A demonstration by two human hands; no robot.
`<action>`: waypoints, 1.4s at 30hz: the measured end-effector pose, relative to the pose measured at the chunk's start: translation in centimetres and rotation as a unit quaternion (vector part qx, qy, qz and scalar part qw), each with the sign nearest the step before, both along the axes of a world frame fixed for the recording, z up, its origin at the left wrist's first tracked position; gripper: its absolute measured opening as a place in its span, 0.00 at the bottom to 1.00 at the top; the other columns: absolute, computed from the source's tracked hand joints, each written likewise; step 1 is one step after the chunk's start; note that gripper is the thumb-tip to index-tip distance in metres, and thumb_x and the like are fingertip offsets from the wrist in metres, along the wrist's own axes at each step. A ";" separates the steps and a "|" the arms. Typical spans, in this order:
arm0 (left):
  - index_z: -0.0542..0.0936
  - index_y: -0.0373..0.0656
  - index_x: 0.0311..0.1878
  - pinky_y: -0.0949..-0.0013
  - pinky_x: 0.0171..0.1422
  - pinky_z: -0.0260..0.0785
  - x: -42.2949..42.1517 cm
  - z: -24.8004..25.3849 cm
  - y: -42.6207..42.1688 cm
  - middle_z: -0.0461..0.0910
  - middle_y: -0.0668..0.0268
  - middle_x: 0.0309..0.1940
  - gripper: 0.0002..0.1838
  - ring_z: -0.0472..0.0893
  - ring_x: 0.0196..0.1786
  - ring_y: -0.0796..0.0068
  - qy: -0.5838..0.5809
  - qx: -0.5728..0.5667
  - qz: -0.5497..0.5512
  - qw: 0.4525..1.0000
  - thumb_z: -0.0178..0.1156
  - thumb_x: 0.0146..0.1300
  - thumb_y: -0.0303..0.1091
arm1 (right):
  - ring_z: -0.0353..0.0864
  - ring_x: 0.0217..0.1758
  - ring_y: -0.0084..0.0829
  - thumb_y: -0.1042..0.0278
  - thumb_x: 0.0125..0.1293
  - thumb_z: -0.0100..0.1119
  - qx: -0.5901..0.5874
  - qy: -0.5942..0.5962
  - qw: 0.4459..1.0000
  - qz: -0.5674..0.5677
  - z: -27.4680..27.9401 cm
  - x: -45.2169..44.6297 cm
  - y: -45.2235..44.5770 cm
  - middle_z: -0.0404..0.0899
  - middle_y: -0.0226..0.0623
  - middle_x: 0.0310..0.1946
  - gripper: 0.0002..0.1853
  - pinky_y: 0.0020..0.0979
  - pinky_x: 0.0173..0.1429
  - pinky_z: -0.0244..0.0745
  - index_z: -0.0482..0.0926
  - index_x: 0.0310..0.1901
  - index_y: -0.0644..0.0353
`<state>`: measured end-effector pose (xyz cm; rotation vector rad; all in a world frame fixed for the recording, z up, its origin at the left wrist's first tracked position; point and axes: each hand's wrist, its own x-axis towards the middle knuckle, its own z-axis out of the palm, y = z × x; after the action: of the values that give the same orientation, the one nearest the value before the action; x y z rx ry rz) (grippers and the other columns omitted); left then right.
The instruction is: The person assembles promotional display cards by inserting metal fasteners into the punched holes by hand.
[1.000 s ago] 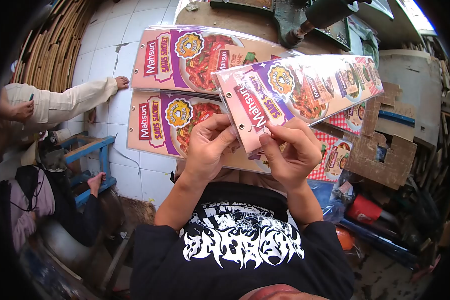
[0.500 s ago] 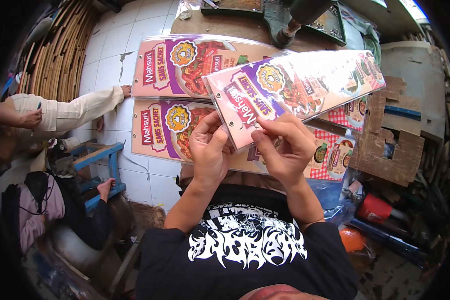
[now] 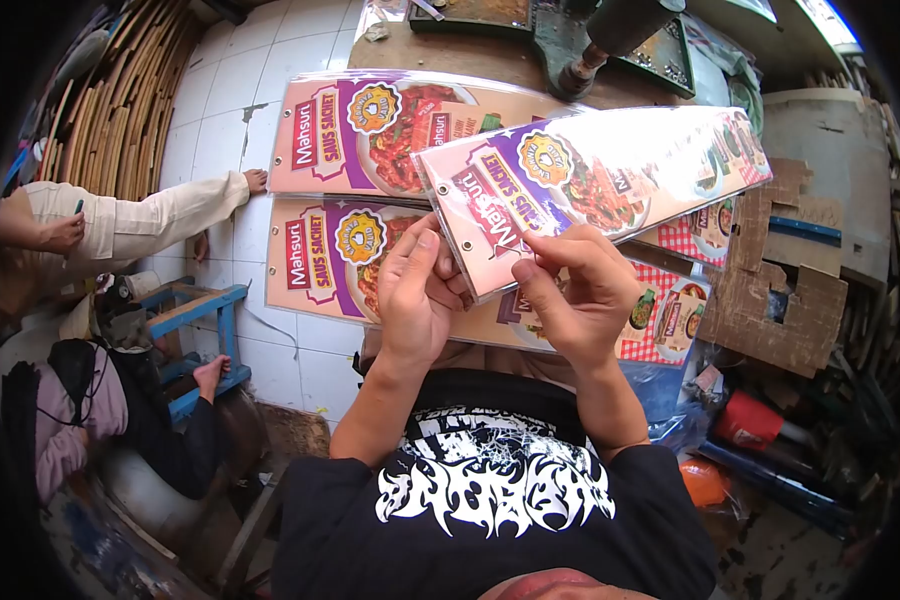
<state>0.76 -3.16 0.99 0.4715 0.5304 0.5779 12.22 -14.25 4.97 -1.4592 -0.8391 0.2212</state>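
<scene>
A glossy printed banner with two metal eyelets at its left end lies slanted over other banners. At its lower left corner is my left hand, its fingers curled behind the edge and its thumb raised off the front. Thumb and forefinger of my right hand pinch together over the banner's front near the lower eyelet, on a thin piece too small to make out. Beneath lie an upper banner and a lower banner, both reading "Saus Sachet".
A dark machine stands on the wooden bench beside parts trays. Brown cardboard lies right. At left are a person's leg, another person's bare foot and a blue wooden stool.
My left thumb has lifted away from the banner's corner. My right hand stays pinched over its front. The view has shifted slightly.
</scene>
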 end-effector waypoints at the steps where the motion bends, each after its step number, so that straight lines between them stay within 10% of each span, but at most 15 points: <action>1: 0.67 0.29 0.64 0.76 0.35 0.73 0.2 0.4 0.2 0.70 0.73 0.28 0.22 0.75 0.29 0.81 -0.008 0.000 -0.004 1.000 0.50 0.74 0.34 | 0.74 0.21 0.16 0.86 0.52 0.69 -0.001 -0.001 1.000 0.002 0.0 0.0 -0.1 0.77 0.33 0.24 0.13 0.19 0.22 0.64 0.85 0.41 0.67; 14: 0.66 0.26 0.67 0.67 0.56 0.78 0.4 -0.5 0.9 0.76 0.50 0.59 0.28 0.80 0.55 0.68 0.026 0.193 -0.035 0.980 0.60 0.65 0.23 | 0.71 0.25 0.14 0.84 0.55 0.69 -0.106 -0.017 0.994 -0.006 0.9 0.0 1.1 0.77 0.30 0.27 0.13 0.17 0.27 0.61 0.84 0.44 0.66; 42: 0.64 0.30 0.69 0.80 0.35 0.69 -0.4 -1.1 0.5 0.85 0.57 0.41 0.30 0.81 0.35 0.82 0.001 0.228 -0.040 0.973 0.60 0.64 0.19 | 0.72 0.21 0.29 0.84 0.46 0.70 -0.035 -0.353 0.933 -0.059 -1.5 -0.6 3.4 0.73 0.32 0.24 0.17 0.29 0.24 0.66 0.84 0.41 0.66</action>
<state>0.32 -2.69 -0.14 0.9256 0.3764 0.6234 11.66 -10.84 3.49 -1.6710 -1.3192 -0.3975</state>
